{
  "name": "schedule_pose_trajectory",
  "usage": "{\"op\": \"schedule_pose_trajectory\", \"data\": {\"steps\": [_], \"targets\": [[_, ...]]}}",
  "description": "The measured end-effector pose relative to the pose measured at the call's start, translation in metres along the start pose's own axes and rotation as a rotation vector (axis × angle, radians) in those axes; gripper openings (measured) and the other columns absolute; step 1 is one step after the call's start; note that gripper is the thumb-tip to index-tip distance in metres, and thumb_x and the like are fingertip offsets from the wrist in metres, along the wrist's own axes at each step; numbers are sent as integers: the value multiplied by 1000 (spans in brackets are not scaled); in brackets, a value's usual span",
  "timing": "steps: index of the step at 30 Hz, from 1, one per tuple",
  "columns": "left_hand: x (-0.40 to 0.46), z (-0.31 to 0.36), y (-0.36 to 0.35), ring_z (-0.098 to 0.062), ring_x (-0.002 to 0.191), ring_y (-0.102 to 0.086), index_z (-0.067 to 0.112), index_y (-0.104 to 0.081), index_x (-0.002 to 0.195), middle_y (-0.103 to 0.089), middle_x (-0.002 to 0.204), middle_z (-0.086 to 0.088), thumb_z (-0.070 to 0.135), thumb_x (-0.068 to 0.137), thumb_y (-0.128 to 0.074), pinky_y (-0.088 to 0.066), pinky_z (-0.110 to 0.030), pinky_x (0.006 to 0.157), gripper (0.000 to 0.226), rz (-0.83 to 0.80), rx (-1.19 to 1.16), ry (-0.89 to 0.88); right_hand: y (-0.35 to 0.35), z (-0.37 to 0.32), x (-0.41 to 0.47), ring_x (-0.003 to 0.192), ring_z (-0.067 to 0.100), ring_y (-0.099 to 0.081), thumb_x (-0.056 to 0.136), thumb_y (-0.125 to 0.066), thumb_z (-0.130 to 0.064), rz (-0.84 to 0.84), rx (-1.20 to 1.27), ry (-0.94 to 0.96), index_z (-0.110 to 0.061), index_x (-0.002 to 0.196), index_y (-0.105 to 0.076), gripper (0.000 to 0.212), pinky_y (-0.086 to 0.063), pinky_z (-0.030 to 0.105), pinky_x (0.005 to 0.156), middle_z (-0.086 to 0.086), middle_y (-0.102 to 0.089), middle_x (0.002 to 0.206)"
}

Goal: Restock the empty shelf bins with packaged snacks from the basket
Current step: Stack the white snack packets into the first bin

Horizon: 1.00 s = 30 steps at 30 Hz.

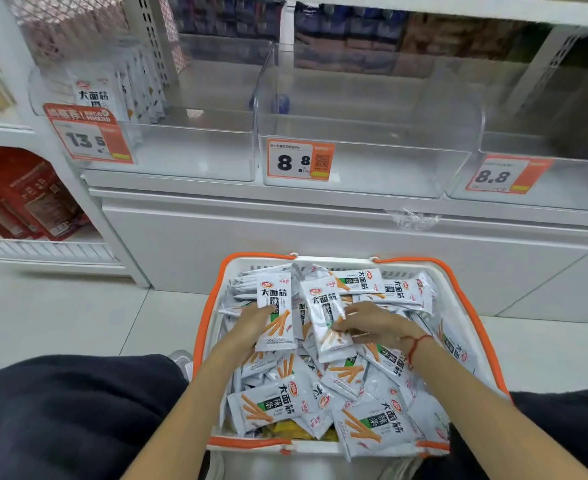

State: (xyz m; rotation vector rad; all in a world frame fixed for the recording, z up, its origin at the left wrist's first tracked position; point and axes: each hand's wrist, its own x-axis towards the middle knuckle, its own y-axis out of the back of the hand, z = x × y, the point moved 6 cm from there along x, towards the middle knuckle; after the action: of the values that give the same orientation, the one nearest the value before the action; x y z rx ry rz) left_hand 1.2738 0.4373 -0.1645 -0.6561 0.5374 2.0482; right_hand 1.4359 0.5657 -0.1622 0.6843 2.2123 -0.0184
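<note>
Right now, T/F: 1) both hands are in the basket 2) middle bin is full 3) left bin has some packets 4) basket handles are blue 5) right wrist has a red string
1) True: the left hand and right hand each grip a snack packet in the basket.
2) False: the middle bin holds no packets.
3) True: the left bin has packets at its left end.
4) False: the handles are orange.
5) True: a red string circles the right wrist.

Single head-worn view, steeply downward onto a near basket (486, 344), forward toward shelf bins (365, 174).
</note>
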Motion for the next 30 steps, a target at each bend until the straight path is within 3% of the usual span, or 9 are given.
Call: {"op": "schedule_pose_trajectory", "data": {"steps": [3, 6, 11, 14, 18, 21, 24, 28, 30], "targets": [[-2, 2, -1, -31, 104, -59, 12, -58, 115, -63, 116, -15, 17, 102, -39, -44, -44, 101, 23, 15, -46, -4, -6, -7, -8, 92, 17, -64, 93, -58, -9, -77, 229, 51, -5, 109, -62, 16, -51, 31, 90, 8, -69, 103], [-2, 4, -12, -27, 99, -62, 18, -62, 100, -65, 118, -13, 23, 102, -38, -45, -46, 101, 25, -36, 9, -36, -26, -19, -18, 89, 14, -65, 95, -54, -8, -62, 338, 128, -11, 102, -65, 13, -54, 26, 79, 4, -70, 100], [-3, 7, -33, -26, 137, -36, 12, -35, 147, -34, 152, -9, 43, 103, -29, -27, -39, 113, 54, -55, 7, -9, -41, -31, -25, 82, 15, -64, 85, -72, -17, 278, 79, 266, -9, 116, -60, 35, -51, 22, 78, 3, -66, 83], [0, 5, -35, -26, 139, -32, 10, -28, 150, -29, 155, -8, 45, 101, -35, -25, -38, 112, 61, -22, 1, -26, -45, -39, -35, 82, 26, -65, 87, -69, -18, 320, -11, 371, 5, 113, -60, 36, -51, 33, 82, 14, -66, 79], [4, 6, -25, -28, 138, -33, 8, -28, 149, -32, 153, -9, 43, 102, -33, -26, -41, 110, 59, 62, -55, -101, -20, -50, -34, 90, 15, -63, 93, -59, -30, 390, -202, 440, -18, 115, -61, 26, -53, 34, 87, 0, -64, 101], [10, 2, -19, -31, 131, -42, 12, -41, 142, -44, 144, -9, 41, 102, -34, -29, -46, 112, 50, 87, -167, -55, 0, -28, -21, 112, 20, -55, 89, -63, -35, 297, -672, 223, -15, 115, -59, 32, -47, 37, 98, 4, -58, 125], [11, -1, -20, -33, 108, -57, 13, -60, 117, -63, 116, -14, 35, 95, -45, -40, -48, 104, 34, 44, -220, -24, -3, 29, -13, 137, 32, -31, 82, -65, -54, 87, -1024, -108, -8, 144, -32, 83, -35, 43, 110, 11, -27, 151], [7, 1, -25, -29, 107, -59, 15, -59, 118, -66, 114, -9, 34, 90, -55, -42, -49, 103, 34, 5, -168, -32, 2, 48, -7, 144, 39, -7, 72, -68, -64, 198, -923, -36, -24, 153, 1, 113, -23, 51, 115, 11, -2, 157], [6, 1, -27, -29, 112, -58, 16, -53, 128, -63, 121, -7, 35, 87, -58, -41, -51, 103, 45, -7, -157, -42, 6, 46, -11, 144, 37, -10, 74, -70, -60, 233, -811, -8, -25, 153, -8, 106, -23, 49, 113, 9, -6, 157]]}}
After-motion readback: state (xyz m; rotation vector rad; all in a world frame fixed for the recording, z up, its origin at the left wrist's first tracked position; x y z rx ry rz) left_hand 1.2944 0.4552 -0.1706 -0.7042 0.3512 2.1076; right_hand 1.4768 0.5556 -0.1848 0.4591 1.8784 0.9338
